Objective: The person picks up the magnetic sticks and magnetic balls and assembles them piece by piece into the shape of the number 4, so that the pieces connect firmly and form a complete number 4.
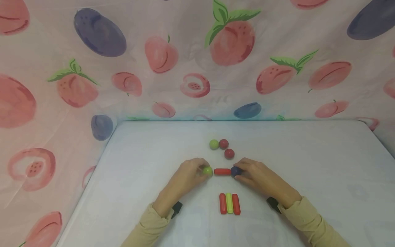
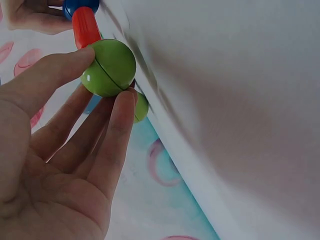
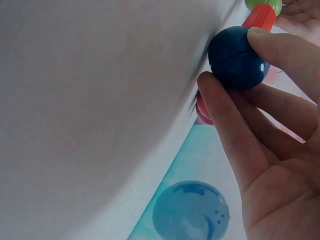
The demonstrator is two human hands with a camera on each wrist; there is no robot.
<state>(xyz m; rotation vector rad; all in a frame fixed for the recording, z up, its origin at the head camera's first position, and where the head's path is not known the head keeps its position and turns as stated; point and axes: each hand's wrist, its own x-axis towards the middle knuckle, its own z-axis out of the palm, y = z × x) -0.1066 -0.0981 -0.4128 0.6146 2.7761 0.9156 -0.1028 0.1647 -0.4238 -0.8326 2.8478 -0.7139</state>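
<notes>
The red stick (image 1: 222, 172) lies about midway between the left and right edges of the worktop (image 1: 139, 147). Its right end meets a blue ball (image 1: 236, 171), which the right hand (image 1: 258, 175) pinches between thumb and fingers. Just past its left end, the left hand (image 1: 189, 175) pinches a green ball (image 1: 207, 171) the same way. These holds likely stop the balls from rolling and keep the 3 bits in line. Toward the back edge sit another green ball (image 1: 214, 144) and 2 red balls (image 1: 223, 143), perhaps put there to leave room. Nearer the person, 2 red sticks (image 1: 223, 203) lie with 1 yellow stick (image 1: 229, 203) between them. The head view shows a small gap between the stick and the green ball; the left wrist view hides it, but shows a thin dark line across that ball.
</notes>
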